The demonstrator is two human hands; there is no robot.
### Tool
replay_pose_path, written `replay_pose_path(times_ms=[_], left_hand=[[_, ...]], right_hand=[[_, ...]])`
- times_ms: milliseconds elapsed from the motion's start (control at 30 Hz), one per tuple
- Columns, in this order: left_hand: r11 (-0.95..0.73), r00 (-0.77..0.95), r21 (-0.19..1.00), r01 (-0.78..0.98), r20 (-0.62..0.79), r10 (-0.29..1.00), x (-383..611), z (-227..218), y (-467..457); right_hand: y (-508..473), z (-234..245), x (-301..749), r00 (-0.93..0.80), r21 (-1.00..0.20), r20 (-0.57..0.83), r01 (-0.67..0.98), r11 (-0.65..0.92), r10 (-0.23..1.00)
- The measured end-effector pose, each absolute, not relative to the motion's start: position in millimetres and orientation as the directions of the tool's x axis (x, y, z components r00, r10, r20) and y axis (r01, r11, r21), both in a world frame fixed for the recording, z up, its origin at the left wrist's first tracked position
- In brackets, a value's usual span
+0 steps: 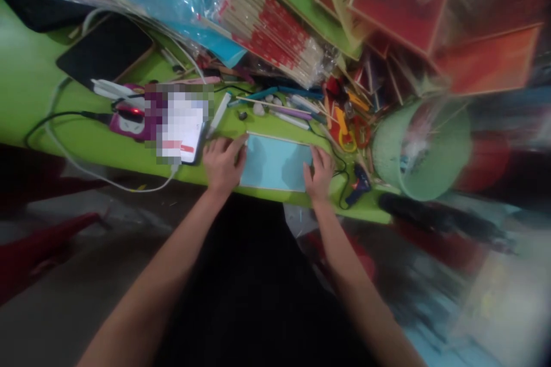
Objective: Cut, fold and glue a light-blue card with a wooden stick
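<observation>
A light blue rectangular sheet point(275, 163) with thin pale strips along its edges lies flat at the front of the green table. My left hand point(224, 163) is at its left edge, fingers bent and closed against the upper left corner. At the opposite end, my right hand point(319, 172) grips the right edge, with the thumb lower and the fingers near the upper corner. A glue gun point(359, 185) rests just right of my right hand. Close to my left hand lies a phone point(185, 126) with a lit screen, partly blurred.
Behind the sheet are scattered pens point(293, 117) and yellow-handled scissors point(344, 129). A bag of wooden sticks point(271, 28) lies further back. Right stands a green bin point(430, 155) beneath red framed panels point(400, 0). A purple power strip point(131, 120) with cables sits left.
</observation>
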State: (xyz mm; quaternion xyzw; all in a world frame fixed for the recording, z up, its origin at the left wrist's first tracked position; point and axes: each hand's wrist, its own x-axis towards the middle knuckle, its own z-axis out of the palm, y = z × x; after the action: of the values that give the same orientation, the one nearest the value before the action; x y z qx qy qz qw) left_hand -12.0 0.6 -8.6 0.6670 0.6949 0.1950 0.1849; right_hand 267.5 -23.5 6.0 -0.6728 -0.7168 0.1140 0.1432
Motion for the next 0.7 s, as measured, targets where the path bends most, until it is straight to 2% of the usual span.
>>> replay_pose_path(times_ms=[167, 700], left_hand=[[-0.022, 0.014, 0.430, 0.902, 0.023, 1.000, -10.9, -4.9, -1.4], [-0.047, 0.065, 0.413, 0.909, -0.028, 0.998, -6.5, -4.5, 5.3]], right_hand=[[-26.7, 3.1, 270.5, -0.062, -0.348, 0.068, 0.934, 0.082, 0.996], [-22.8, -2.6, 267.9, -0.098, -0.258, 0.084, 0.959, 0.116, 0.992]])
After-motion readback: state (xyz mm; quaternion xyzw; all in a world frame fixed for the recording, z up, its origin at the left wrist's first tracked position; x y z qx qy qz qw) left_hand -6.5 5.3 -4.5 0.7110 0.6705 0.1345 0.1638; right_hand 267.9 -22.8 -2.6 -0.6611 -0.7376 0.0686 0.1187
